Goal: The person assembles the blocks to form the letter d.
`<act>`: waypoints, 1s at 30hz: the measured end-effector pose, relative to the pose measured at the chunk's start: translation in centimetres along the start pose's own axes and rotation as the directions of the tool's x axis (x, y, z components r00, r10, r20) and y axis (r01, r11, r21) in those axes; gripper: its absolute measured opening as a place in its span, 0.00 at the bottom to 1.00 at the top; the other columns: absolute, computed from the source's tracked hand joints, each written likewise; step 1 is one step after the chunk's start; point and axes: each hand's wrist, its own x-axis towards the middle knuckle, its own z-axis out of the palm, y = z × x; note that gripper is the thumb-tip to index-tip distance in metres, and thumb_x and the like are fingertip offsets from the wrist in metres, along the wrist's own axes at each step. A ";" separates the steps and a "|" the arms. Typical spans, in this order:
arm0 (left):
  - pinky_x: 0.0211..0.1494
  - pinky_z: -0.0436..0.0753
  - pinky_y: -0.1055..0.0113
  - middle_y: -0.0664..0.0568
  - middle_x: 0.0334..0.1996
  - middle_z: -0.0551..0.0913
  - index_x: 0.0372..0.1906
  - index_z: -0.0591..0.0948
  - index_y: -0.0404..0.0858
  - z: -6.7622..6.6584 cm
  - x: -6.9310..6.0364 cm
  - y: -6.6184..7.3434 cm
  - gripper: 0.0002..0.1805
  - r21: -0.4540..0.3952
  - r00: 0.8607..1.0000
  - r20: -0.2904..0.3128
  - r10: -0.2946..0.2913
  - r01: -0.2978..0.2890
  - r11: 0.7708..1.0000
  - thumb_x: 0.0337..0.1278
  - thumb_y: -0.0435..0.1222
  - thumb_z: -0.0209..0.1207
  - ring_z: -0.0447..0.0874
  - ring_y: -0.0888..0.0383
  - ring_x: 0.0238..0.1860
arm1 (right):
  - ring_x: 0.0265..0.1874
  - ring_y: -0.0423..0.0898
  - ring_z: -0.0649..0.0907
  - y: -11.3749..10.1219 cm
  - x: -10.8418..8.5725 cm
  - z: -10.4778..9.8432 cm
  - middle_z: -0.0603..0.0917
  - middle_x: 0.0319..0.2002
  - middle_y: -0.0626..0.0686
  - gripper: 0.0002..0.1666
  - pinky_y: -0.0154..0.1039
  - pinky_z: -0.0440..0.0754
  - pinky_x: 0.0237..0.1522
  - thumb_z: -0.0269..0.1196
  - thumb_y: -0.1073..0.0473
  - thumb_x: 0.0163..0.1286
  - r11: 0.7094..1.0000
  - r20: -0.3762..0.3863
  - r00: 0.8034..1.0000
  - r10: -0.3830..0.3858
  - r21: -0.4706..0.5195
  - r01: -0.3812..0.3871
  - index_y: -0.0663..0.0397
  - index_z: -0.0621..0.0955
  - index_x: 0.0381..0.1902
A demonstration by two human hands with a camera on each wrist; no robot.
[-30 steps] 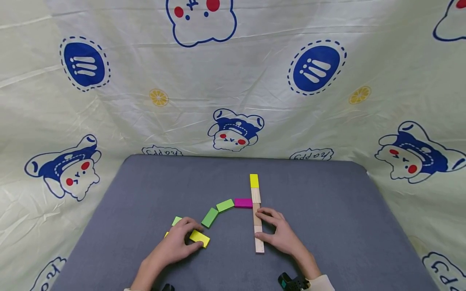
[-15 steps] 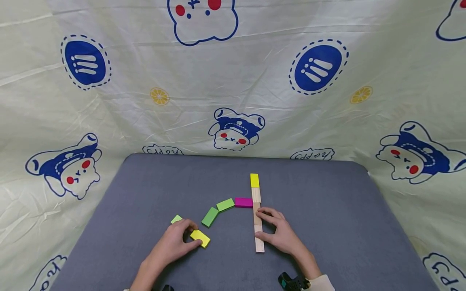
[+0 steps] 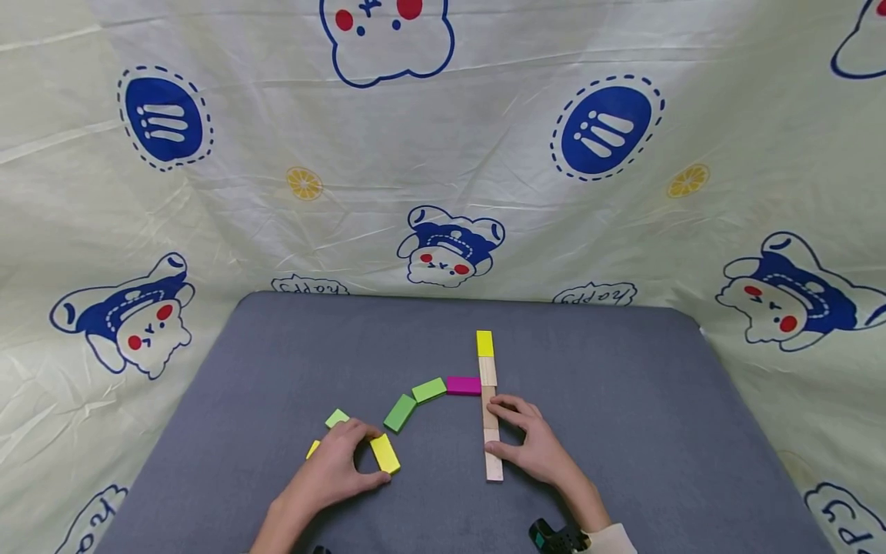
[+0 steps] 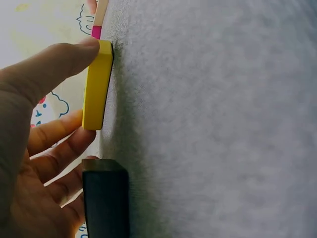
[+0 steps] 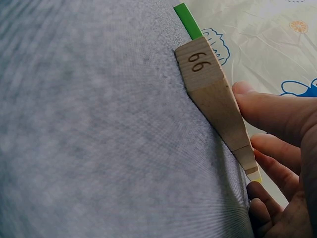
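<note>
My left hand (image 3: 335,465) pinches a yellow block (image 3: 385,454) by its two ends, thumb at the near end and fingertips at the far one; the left wrist view shows the thumb and the yellow block (image 4: 96,91) close up. My right hand (image 3: 536,446) touches the right side of a straight row of plain wooden blocks (image 3: 493,454) with thumb and fingertips. In the right wrist view the nearest wooden block (image 5: 205,74) bears the number 66. A yellow block (image 3: 484,344) ends the row at the far side.
A magenta block (image 3: 464,385) meets the row's left side. Two green blocks (image 3: 429,390) curve from it toward my left hand. Behind that hand lie a light green block (image 3: 337,418) and a partly hidden yellow block (image 3: 313,448). All are on the grey table (image 3: 609,369).
The yellow block in my left hand has turned clockwise, so its length now points more away from me. My right hand and the wooden row stay put.
</note>
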 end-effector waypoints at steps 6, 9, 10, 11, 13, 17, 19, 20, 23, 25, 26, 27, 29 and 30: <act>0.59 0.81 0.56 0.59 0.46 0.82 0.52 0.85 0.45 0.1 0.5 0.0 0.29 -0.032 0.998 0.037 0.056 -0.055 0.998 0.41 0.47 0.80 0.81 0.57 0.51 | 0.69 0.59 0.71 0.1 0.0 0.1 0.77 0.68 0.51 0.39 0.66 0.67 0.68 0.77 0.45 0.59 1.000 -0.004 1.000 -0.002 -0.010 0.002 0.52 0.82 0.66; 0.58 0.81 0.55 0.60 0.46 0.82 0.52 0.85 0.45 0.0 0.6 0.1 0.29 -0.036 0.998 0.055 0.041 -0.039 0.999 0.42 0.50 0.80 0.81 0.57 0.52 | 0.70 0.59 0.70 0.1 0.0 0.1 0.77 0.68 0.51 0.39 0.66 0.67 0.69 0.77 0.45 0.58 1.000 0.000 1.000 0.004 -0.006 -0.004 0.52 0.82 0.66; 0.58 0.81 0.55 0.60 0.46 0.82 0.52 0.85 0.45 0.0 0.6 0.2 0.29 -0.037 0.998 0.059 0.035 -0.033 0.999 0.42 0.50 0.80 0.81 0.56 0.52 | 0.70 0.59 0.70 0.1 0.0 0.1 0.77 0.68 0.52 0.39 0.66 0.67 0.69 0.78 0.45 0.58 1.000 -0.001 1.000 0.005 -0.004 -0.005 0.53 0.82 0.66; 0.58 0.81 0.55 0.60 0.46 0.81 0.52 0.85 0.45 0.0 0.7 0.2 0.30 -0.037 0.998 0.062 0.028 -0.025 0.999 0.42 0.51 0.80 0.81 0.56 0.52 | 0.70 0.59 0.70 0.0 0.0 0.1 0.77 0.68 0.52 0.39 0.66 0.67 0.69 0.78 0.46 0.58 1.000 0.000 1.000 0.007 -0.001 -0.007 0.53 0.82 0.66; 0.58 0.81 0.55 0.60 0.46 0.81 0.52 0.85 0.45 0.1 0.7 0.3 0.30 -0.035 0.998 0.064 0.019 -0.017 0.999 0.42 0.52 0.80 0.81 0.56 0.52 | 0.70 0.58 0.70 0.0 0.0 0.1 0.77 0.68 0.51 0.40 0.65 0.67 0.70 0.78 0.46 0.57 1.000 0.001 1.000 0.011 -0.001 -0.011 0.53 0.82 0.66; 0.59 0.81 0.55 0.60 0.46 0.82 0.51 0.85 0.46 0.3 0.8 0.5 0.30 -0.045 0.998 0.055 0.004 -0.002 0.999 0.41 0.51 0.80 0.81 0.57 0.52 | 0.70 0.58 0.70 0.1 0.0 0.0 0.77 0.69 0.52 0.40 0.65 0.67 0.70 0.79 0.47 0.56 1.000 -0.002 1.000 0.019 0.001 -0.019 0.53 0.82 0.65; 0.59 0.81 0.55 0.60 0.46 0.82 0.51 0.85 0.46 0.5 0.8 0.6 0.30 -0.045 0.999 0.045 0.003 -0.001 0.999 0.41 0.52 0.80 0.81 0.57 0.52 | 0.70 0.58 0.70 0.1 0.0 0.0 0.77 0.68 0.52 0.40 0.65 0.67 0.70 0.78 0.46 0.56 1.000 0.000 1.000 0.020 -0.005 -0.020 0.53 0.82 0.65; 0.59 0.80 0.55 0.60 0.46 0.82 0.51 0.85 0.46 0.6 0.7 0.6 0.30 -0.047 0.999 0.041 0.001 0.001 0.999 0.41 0.52 0.80 0.81 0.58 0.52 | 0.70 0.58 0.70 0.1 0.0 0.0 0.77 0.68 0.52 0.40 0.65 0.67 0.70 0.78 0.46 0.56 1.000 0.000 1.000 0.021 -0.003 -0.021 0.54 0.82 0.65; 0.59 0.81 0.56 0.61 0.45 0.82 0.50 0.85 0.47 0.8 0.7 0.7 0.30 -0.041 1.000 0.028 -0.001 0.002 0.999 0.41 0.53 0.80 0.81 0.59 0.51 | 0.70 0.58 0.70 0.1 0.0 0.0 0.77 0.68 0.52 0.40 0.65 0.66 0.70 0.78 0.46 0.57 1.000 0.003 1.000 0.023 -0.006 -0.023 0.53 0.82 0.65; 0.59 0.81 0.56 0.61 0.45 0.83 0.50 0.85 0.47 0.8 0.7 0.7 0.30 -0.038 1.000 0.020 -0.001 0.002 0.999 0.40 0.53 0.80 0.81 0.59 0.51 | 0.70 0.58 0.70 0.1 0.0 0.0 0.77 0.68 0.51 0.40 0.65 0.66 0.70 0.78 0.46 0.57 1.000 0.003 1.000 0.024 -0.007 -0.024 0.53 0.82 0.65; 0.59 0.80 0.56 0.61 0.45 0.83 0.50 0.85 0.47 0.8 0.7 0.7 0.30 -0.041 1.000 0.018 -0.002 0.003 0.999 0.40 0.53 0.80 0.81 0.59 0.51 | 0.70 0.58 0.70 0.1 0.0 0.0 0.77 0.68 0.51 0.40 0.65 0.66 0.70 0.78 0.45 0.57 1.000 0.003 1.000 0.023 -0.009 -0.023 0.53 0.82 0.65; 0.59 0.80 0.56 0.61 0.45 0.83 0.50 0.85 0.47 0.9 0.7 0.7 0.30 -0.041 1.000 0.016 -0.001 0.002 0.999 0.40 0.53 0.80 0.81 0.59 0.51 | 0.70 0.58 0.70 0.1 0.0 0.1 0.77 0.68 0.51 0.40 0.65 0.66 0.70 0.78 0.45 0.58 1.000 0.001 1.000 0.020 -0.009 -0.020 0.53 0.82 0.65; 0.59 0.80 0.56 0.61 0.45 0.83 0.50 0.85 0.47 0.8 0.7 0.7 0.30 -0.052 1.000 0.015 -0.007 0.008 0.999 0.40 0.54 0.80 0.81 0.58 0.51 | 0.70 0.59 0.70 0.0 0.0 0.0 0.77 0.68 0.52 0.39 0.66 0.66 0.69 0.77 0.45 0.58 1.000 -0.002 1.000 0.011 -0.011 -0.011 0.53 0.82 0.65; 0.59 0.81 0.56 0.61 0.45 0.83 0.50 0.85 0.46 0.8 0.7 0.6 0.31 -0.059 1.000 0.014 -0.011 0.012 0.998 0.40 0.54 0.80 0.81 0.59 0.51 | 0.70 0.59 0.70 0.0 0.0 0.0 0.77 0.68 0.52 0.39 0.66 0.67 0.69 0.77 0.44 0.59 1.000 -0.002 1.000 0.007 -0.015 -0.007 0.53 0.82 0.65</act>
